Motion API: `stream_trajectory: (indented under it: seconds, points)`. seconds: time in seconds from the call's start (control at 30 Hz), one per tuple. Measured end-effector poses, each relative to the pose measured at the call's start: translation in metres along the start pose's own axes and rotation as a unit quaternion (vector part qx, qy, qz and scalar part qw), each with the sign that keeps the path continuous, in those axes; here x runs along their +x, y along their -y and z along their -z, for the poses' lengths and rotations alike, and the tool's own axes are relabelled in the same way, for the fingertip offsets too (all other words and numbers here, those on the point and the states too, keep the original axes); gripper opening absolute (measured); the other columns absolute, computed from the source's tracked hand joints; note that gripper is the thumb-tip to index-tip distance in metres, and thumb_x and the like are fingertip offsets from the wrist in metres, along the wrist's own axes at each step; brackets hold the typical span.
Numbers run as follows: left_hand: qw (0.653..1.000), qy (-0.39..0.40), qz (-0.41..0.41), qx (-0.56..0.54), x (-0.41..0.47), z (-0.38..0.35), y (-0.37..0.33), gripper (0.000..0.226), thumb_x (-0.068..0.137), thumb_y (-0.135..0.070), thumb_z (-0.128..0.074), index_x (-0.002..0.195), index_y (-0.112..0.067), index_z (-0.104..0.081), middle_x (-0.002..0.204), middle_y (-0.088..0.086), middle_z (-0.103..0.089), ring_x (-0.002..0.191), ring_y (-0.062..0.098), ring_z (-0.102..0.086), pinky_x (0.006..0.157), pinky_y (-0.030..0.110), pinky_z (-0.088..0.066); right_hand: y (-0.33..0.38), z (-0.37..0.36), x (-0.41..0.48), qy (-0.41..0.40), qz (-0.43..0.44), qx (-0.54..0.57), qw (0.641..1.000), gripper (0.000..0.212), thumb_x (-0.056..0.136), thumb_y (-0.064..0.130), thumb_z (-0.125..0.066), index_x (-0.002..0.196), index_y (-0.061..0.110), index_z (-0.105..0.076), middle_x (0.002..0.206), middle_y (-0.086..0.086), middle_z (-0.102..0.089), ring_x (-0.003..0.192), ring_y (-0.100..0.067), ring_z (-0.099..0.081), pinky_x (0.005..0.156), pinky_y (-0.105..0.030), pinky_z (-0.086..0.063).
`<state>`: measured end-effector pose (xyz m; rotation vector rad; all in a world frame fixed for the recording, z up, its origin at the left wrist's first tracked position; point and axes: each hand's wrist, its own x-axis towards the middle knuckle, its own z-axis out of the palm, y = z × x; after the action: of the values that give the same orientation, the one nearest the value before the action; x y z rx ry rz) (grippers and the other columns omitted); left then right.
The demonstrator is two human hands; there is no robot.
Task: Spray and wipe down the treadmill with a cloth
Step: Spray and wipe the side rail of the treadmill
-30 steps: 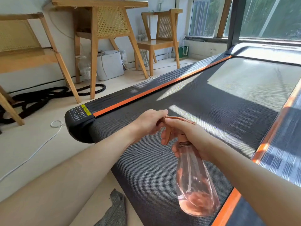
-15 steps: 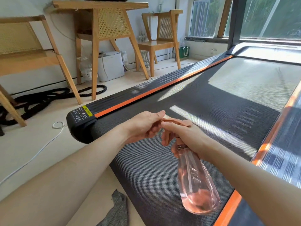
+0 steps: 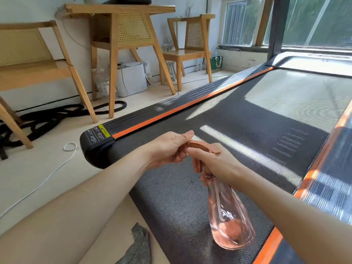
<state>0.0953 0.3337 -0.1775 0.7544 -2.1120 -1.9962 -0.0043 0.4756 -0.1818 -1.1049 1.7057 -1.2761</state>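
Over treadmill (image 3: 238, 121) belt: right hand (image 3: 216, 164) curled round neck of pink spray bottle (image 3: 228, 216), body hanging tilted; left hand (image 3: 167, 147) pinches its nozzle tip. Grey cloth (image 3: 137, 246) on floor (image 3: 57, 168) just beside deck

Items by count: two hands, left hand (image 3: 167, 147) and right hand (image 3: 216, 164); one spray bottle (image 3: 228, 216); one treadmill (image 3: 247, 121); one grey cloth (image 3: 139, 246), lower centre; two wooden chairs, upper-left chair (image 3: 28, 71) and upper-centre chair (image 3: 187, 52); one desk (image 3: 118, 9); one white box (image 3: 131, 79); one black rope (image 3: 47, 115).
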Motion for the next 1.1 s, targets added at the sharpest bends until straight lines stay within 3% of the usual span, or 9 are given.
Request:
stream_trajectory:
  seconds: [0.07, 0.17, 0.23, 0.33, 0.43, 0.6, 0.7, 0.8, 1.1]
  points:
    - [0.999, -0.023, -0.003, 0.027, 0.002, -0.003, 0.001, 0.048, 0.098, -0.047, -0.048, 0.097, 0.000, -0.062, 0.061, 0.004, -0.053, 0.050, 0.010, -0.044, 0.048, 0.018, -0.037, -0.001, 0.000, 0.001, -0.002, -0.007, -0.005, 1.000, 0.033, 0.092, 0.034, -0.063, 0.077, 0.005, -0.069, 0.072, -0.012, -0.061, 0.055, -0.020, -0.054, 0.052, -0.032, -0.049]
    - [1.000, -0.007, 0.020, -0.016, 0.001, 0.000, 0.005, 0.041, 0.099, -0.040, -0.051, 0.106, -0.004, -0.068, 0.080, 0.005, -0.066, 0.063, 0.012, -0.058, 0.060, 0.021, -0.049, -0.005, 0.000, 0.003, -0.029, -0.020, -0.013, 0.999, 0.040, 0.092, 0.039, -0.062, 0.083, 0.001, -0.070, 0.071, -0.008, -0.063, 0.058, -0.016, -0.057, 0.055, -0.031, -0.052]
    - [0.999, 0.017, 0.017, -0.039, 0.000, 0.003, 0.008, 0.029, 0.099, -0.029, -0.054, 0.114, -0.010, -0.069, 0.091, 0.003, -0.070, 0.072, 0.013, -0.064, 0.068, 0.023, -0.053, -0.007, 0.000, 0.004, -0.048, -0.030, -0.037, 0.998, 0.042, 0.092, 0.043, -0.061, 0.076, 0.006, -0.070, 0.065, -0.002, -0.064, 0.058, -0.015, -0.058, 0.057, -0.031, -0.052]
    - [0.999, -0.002, 0.022, -0.027, 0.001, 0.003, 0.013, 0.019, 0.098, -0.021, -0.057, 0.108, -0.014, -0.071, 0.091, 0.005, -0.071, 0.074, 0.014, -0.065, 0.068, 0.024, -0.053, -0.013, 0.002, 0.005, -0.083, -0.047, -0.098, 0.991, 0.043, 0.088, 0.050, -0.057, 0.061, 0.017, -0.062, 0.058, 0.001, -0.062, 0.060, -0.020, -0.059, 0.067, -0.043, -0.057]
    - [0.999, -0.019, 0.039, 0.010, 0.001, 0.005, 0.017, 0.019, 0.099, -0.018, -0.055, 0.106, -0.016, -0.072, 0.095, 0.007, -0.072, 0.078, 0.014, -0.063, 0.070, 0.026, -0.052, -0.017, 0.003, 0.006, -0.115, -0.079, -0.089, 0.986, 0.043, 0.082, 0.055, -0.056, 0.062, 0.017, -0.060, 0.061, -0.003, -0.063, 0.068, -0.032, -0.065, 0.081, -0.054, -0.057]
    - [0.978, -0.032, 0.059, 0.199, 0.002, 0.008, 0.027, 0.025, 0.098, -0.018, -0.055, 0.118, -0.025, -0.069, 0.118, -0.004, -0.068, 0.110, 0.013, -0.061, 0.092, 0.031, -0.050, -0.026, 0.005, 0.014, -0.136, -0.145, 0.015, 0.980, 0.044, 0.076, 0.054, -0.063, 0.079, 0.010, -0.069, 0.079, -0.009, -0.071, 0.071, -0.027, -0.067, 0.085, -0.052, -0.058]
    - [0.950, -0.015, 0.083, 0.301, 0.003, 0.011, 0.035, 0.035, 0.097, -0.015, -0.053, 0.129, -0.025, -0.062, 0.136, -0.001, -0.058, 0.125, 0.011, -0.051, 0.102, 0.027, -0.040, -0.036, 0.008, 0.017, -0.154, -0.185, 0.080, 0.967, 0.040, 0.080, 0.046, -0.065, 0.084, 0.006, -0.066, 0.079, -0.012, -0.067, 0.066, -0.026, -0.062, 0.081, -0.050, -0.059]
    - [0.942, 0.002, 0.102, 0.319, 0.001, 0.017, 0.043, 0.043, 0.097, -0.013, -0.054, 0.138, -0.024, -0.055, 0.143, 0.000, -0.051, 0.132, 0.012, -0.046, 0.107, 0.025, -0.033, -0.040, 0.014, 0.017, -0.185, -0.203, 0.130, 0.953, 0.033, 0.084, 0.040, -0.064, 0.081, 0.007, -0.061, 0.075, -0.013, -0.059, 0.060, -0.027, -0.057, 0.064, -0.041, -0.053]
    - [0.922, -0.033, 0.094, 0.374, -0.003, 0.040, 0.066, 0.043, 0.093, -0.014, -0.056, 0.134, -0.026, -0.057, 0.142, -0.003, -0.052, 0.129, 0.012, -0.049, 0.110, 0.029, -0.036, -0.037, 0.020, 0.010, -0.214, -0.176, 0.238, 0.931, 0.030, 0.093, 0.030, -0.065, 0.083, 0.002, -0.064, 0.077, -0.016, -0.062, 0.055, -0.023, -0.057, 0.043, -0.025, -0.048]
